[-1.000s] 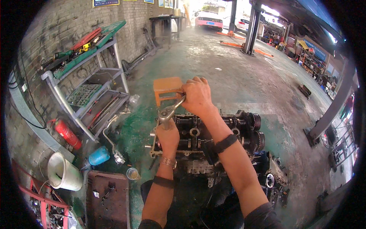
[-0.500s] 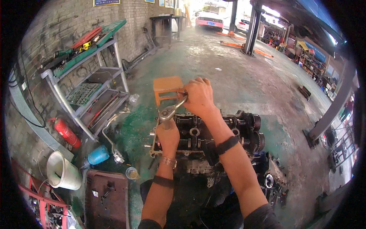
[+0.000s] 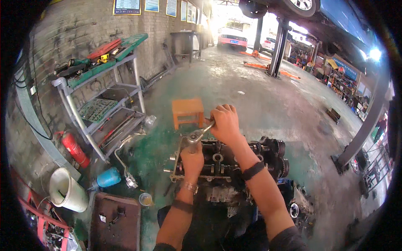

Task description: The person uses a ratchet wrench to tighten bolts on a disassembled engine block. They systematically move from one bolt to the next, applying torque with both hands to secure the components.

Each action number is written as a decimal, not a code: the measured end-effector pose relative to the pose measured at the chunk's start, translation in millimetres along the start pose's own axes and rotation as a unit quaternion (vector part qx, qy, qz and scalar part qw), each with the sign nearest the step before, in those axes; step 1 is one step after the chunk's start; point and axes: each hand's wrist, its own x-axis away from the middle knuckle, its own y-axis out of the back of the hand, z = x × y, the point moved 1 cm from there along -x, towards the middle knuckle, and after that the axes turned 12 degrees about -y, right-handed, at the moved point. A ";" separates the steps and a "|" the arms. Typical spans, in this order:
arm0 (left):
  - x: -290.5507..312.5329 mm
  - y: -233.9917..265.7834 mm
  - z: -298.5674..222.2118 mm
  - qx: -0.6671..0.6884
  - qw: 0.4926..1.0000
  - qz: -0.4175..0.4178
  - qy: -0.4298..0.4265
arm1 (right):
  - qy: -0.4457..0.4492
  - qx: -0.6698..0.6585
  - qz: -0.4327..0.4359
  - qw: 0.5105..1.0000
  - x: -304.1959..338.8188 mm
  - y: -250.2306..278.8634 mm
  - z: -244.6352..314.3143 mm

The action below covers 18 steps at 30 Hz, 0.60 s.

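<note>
Ratchet (image 3: 194,137) and engine (image 3: 217,158) drop lower in view as the camera tips up!

Nearest on the left, we have a brown tray (image 3: 125,235) with small dark parts in it, a clear cup (image 3: 146,199) just beside it, then a bucket (image 3: 69,196) and a blue jug (image 3: 109,178). Over the engine's left end, the left hand (image 3: 192,162) is closed around the ratchet right below its head; what sits under that fist, I can't tell. And the right hand (image 3: 225,123), fingers curled tight, has the far end of the handle, which slants up and to the right! Just beyond stands an orange stool (image 3: 187,108). Farther out on the left, a cart (image 3: 139,81) carries tools by the brick wall, and way down the floor, past a lift post (image 3: 278,48), sits a pink car (image 3: 232,40).
</note>
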 end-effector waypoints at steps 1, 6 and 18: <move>-2.1 4.2 0.8 0.028 0.997 0.061 0.046 | 0.004 -0.001 0.000 1.000 0.1 -2.5 -0.9; -11.8 15.0 2.4 0.031 0.973 0.207 0.103 | -0.012 0.099 0.061 0.993 -2.5 -10.4 -6.1; -25.9 4.4 -60.2 0.231 0.962 0.110 0.094 | 0.118 0.159 0.004 0.980 -58.2 61.6 17.4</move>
